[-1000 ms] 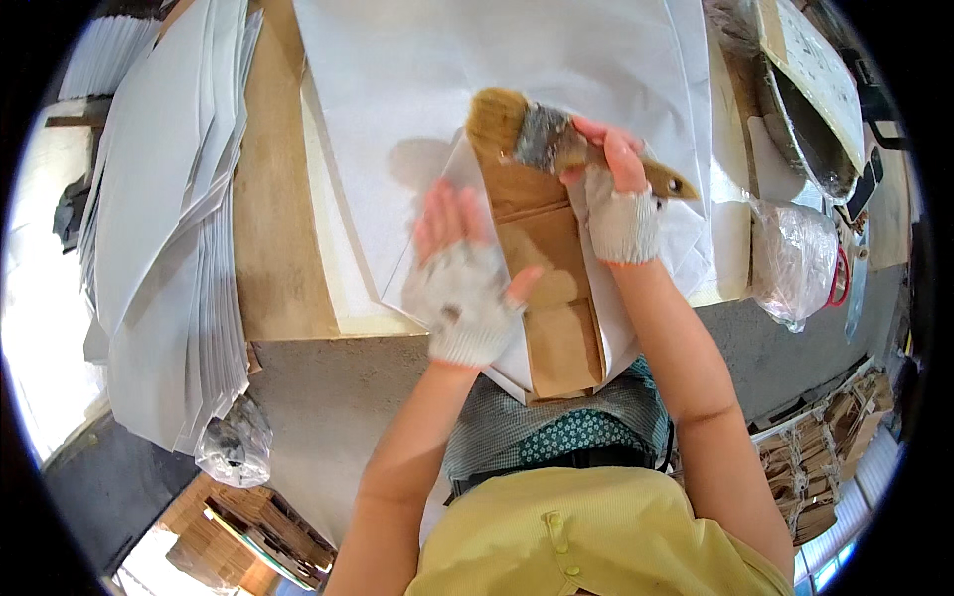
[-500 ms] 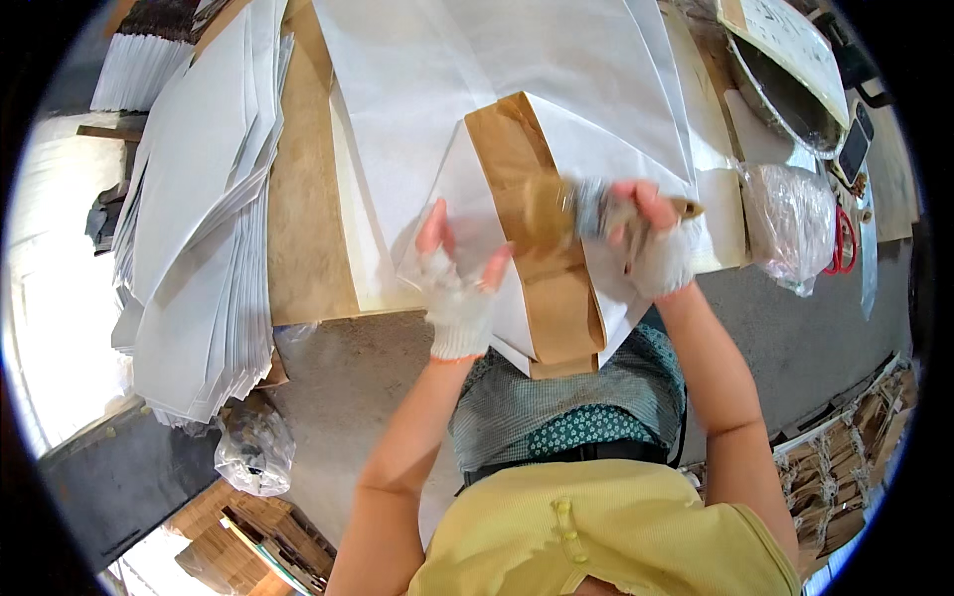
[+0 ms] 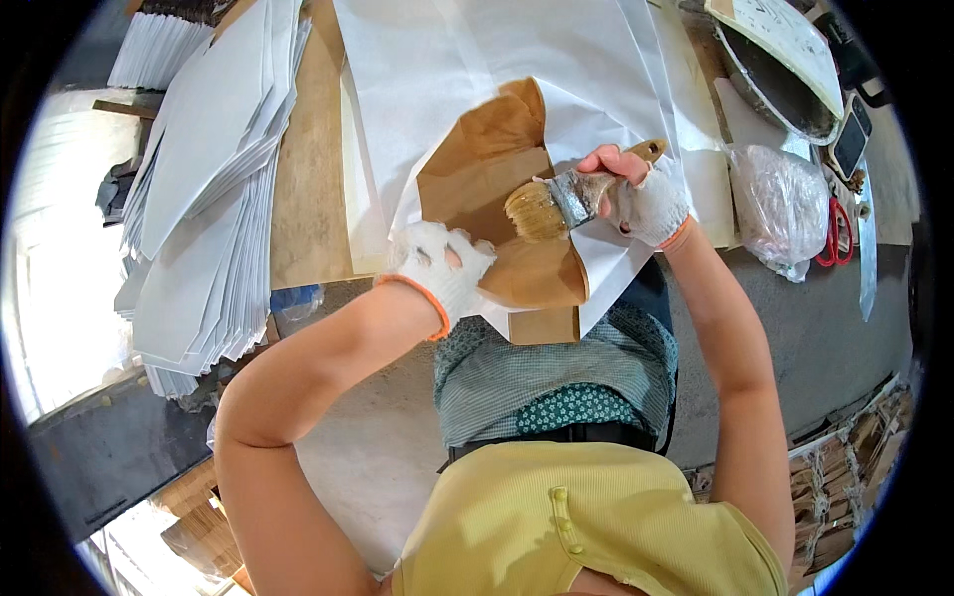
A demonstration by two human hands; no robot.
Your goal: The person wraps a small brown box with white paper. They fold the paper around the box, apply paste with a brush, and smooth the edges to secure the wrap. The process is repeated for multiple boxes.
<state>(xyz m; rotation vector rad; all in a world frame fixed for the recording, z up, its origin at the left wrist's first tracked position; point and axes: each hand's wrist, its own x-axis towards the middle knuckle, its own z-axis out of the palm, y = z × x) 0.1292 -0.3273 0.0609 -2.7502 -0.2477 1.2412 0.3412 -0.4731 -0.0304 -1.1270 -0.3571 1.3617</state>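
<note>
A white paper bag with a brown inside (image 3: 477, 199) lies at the table's near edge, its brown folds spread apart and its lower end hanging over the edge. My left hand (image 3: 442, 263), in a worn white glove with holes, bends over the left side of the folds and appears to grip the paper; its fingertips are hidden. My right hand (image 3: 646, 199), gloved with bare fingertips, is closed around the handle of a wide paintbrush (image 3: 542, 209). The brush's pale bristles point left, over or against the brown paper; contact cannot be made out.
Large white sheets (image 3: 497, 40) lie under the bag. A fanned stack of white paper (image 3: 214, 199) rises at the left. On the right are a dark basin (image 3: 765, 79), a clear plastic bag (image 3: 785, 204), red-handled scissors (image 3: 837, 233), a phone (image 3: 851, 144) and a metal ruler (image 3: 868, 258).
The brown folds have spread wider to the left. My left hand has turned and lowered onto their left side, elbow swung outward. The brush has shifted slightly left and its blur is gone.
</note>
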